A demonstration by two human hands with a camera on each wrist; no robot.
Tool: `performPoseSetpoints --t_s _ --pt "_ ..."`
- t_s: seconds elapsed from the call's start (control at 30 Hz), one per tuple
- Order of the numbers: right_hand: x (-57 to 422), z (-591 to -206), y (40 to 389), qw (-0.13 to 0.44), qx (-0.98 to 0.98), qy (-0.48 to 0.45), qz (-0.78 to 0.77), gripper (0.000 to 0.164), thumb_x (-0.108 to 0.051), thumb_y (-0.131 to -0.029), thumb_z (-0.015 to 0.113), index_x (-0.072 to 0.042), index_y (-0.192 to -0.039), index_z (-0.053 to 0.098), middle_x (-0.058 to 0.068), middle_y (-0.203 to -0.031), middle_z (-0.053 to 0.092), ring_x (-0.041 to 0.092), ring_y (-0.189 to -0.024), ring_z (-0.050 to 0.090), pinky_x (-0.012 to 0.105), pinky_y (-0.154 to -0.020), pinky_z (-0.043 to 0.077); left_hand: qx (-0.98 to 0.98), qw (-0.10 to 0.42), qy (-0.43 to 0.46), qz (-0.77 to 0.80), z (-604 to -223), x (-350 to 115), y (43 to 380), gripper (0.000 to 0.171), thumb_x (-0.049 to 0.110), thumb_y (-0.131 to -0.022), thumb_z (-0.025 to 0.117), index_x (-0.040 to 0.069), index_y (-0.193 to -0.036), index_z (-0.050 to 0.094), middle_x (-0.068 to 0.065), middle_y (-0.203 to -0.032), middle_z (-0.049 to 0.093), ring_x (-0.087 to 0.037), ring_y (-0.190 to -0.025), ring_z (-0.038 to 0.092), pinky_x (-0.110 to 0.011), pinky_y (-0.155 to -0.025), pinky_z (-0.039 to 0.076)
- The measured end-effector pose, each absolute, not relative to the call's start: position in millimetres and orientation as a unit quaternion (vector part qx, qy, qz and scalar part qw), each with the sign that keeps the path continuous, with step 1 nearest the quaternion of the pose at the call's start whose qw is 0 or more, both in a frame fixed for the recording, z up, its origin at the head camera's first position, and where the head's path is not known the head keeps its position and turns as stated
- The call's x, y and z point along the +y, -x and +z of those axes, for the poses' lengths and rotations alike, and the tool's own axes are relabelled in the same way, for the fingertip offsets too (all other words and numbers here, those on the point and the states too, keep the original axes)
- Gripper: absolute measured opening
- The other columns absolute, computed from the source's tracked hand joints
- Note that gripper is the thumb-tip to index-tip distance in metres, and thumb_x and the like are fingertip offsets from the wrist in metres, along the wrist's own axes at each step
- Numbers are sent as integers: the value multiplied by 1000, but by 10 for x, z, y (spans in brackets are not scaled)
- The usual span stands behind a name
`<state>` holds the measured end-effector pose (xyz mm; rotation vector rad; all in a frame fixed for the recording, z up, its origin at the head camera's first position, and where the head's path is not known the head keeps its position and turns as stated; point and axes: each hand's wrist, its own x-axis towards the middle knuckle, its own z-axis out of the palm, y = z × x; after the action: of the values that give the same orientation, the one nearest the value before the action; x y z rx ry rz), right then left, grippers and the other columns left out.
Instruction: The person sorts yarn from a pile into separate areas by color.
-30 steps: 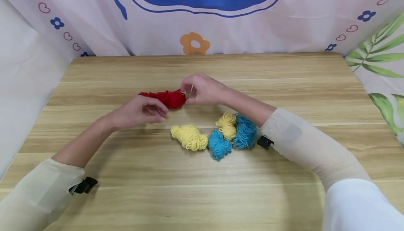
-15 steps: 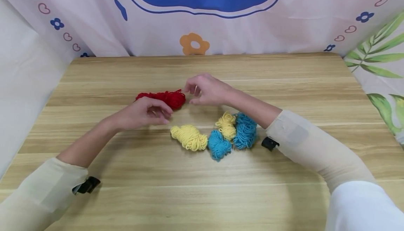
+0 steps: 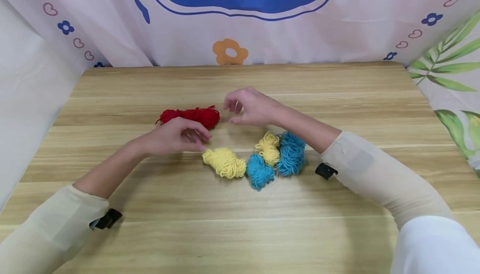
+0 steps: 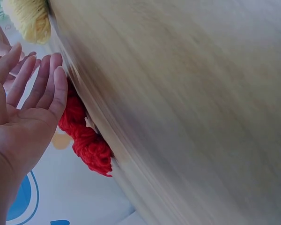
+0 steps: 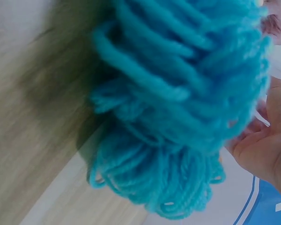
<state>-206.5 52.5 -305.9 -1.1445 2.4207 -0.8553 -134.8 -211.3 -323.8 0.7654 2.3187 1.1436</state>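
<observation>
The red yarn (image 3: 195, 115) lies on the bench between the two hands, near its far part, with its right end toward the right fingertips and its near side partly masked by the left hand. Over the last second the right hand (image 3: 255, 106) has drawn off from that end, leaving a gap (whether a fine strand spans it is too small to tell). The left hand (image 3: 176, 136) has slid rightward, uncovering more of the red yarn's left end. To judge by that, the red yarn is now free of both hands. Each grip stands apart, fingers loosely bent and holding nothing; the left fingertips are just beside the larger yellow skein (image 3: 225, 163), contact unclear. Further right sit a small blue skein (image 3: 259, 172), a small yellow skein (image 3: 268, 148) and a large blue skein (image 3: 291, 154), bunched on the bench (image 3: 240, 236).
</observation>
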Motion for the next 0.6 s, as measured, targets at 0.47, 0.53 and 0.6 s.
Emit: performPoseSetpoints --t_s 0.47,0.53,0.6 --pt "655 -3067 2015 162 845 409 -304 26 -5 -92 76 4 -116 70 17 -113 73 27 -100 70 39 -93 57 817 272 -288 420 -3256 -2041 1354 37 5 -89 81 -3 -123 69 -15 -120 71 -23 -97 70 -31 -86 60" --pt "674 -3070 2008 162 845 410 -304 26 -4 -92 76 4 -116 70 17 -112 73 26 -100 70 38 -92 58 817 274 -289 417 -3254 -2031 1351 38 5 -89 82 -3 -123 69 -15 -121 71 -23 -97 70 -31 -86 60" --pt "692 -3067 1999 161 845 411 -303 26 -4 -92 76 5 -116 69 17 -112 73 26 -99 70 37 -92 58 817 277 -288 416 -3252 -2023 1347 39 6 -88 82 -2 -124 69 -14 -121 71 -23 -98 69 -31 -86 60"
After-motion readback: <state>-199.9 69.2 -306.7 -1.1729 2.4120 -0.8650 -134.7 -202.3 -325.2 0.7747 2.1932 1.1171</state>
